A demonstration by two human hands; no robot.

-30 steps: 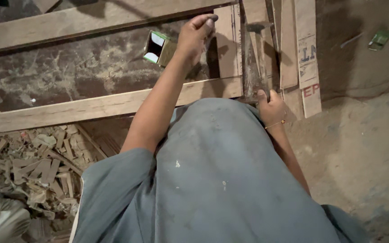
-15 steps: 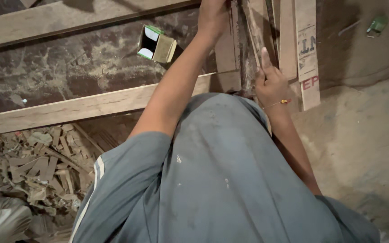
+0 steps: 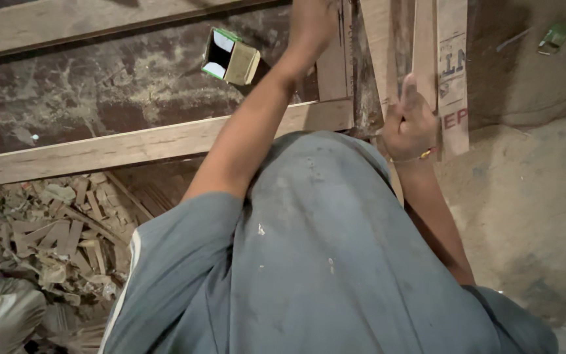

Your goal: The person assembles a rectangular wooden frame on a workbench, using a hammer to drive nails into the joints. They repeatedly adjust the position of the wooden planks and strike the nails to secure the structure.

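My left hand [image 3: 312, 23] reaches far forward onto the upright boards [image 3: 332, 72] at the top of the view. Its fingers are cut off by the frame edge, so what it holds is hidden. My right hand [image 3: 411, 124] is a closed fist with the thumb up, wrapped round a pale wooden handle [image 3: 397, 187] that sticks out below the wrist. It sits against narrow vertical slats [image 3: 452, 72]. My grey-blue shirt [image 3: 322, 262] fills the lower middle.
A long plank [image 3: 99, 154] crosses left to right, with another [image 3: 67, 26] above it. A small open cardboard box [image 3: 230, 59] lies on the dark floor between them. Wood scraps [image 3: 47, 236] are piled at lower left, and bare dirt floor [image 3: 532, 196] lies right.
My left hand has moved up along the boards and is now partly out of frame. My right hand has risen and turned thumb-up beside the slats.
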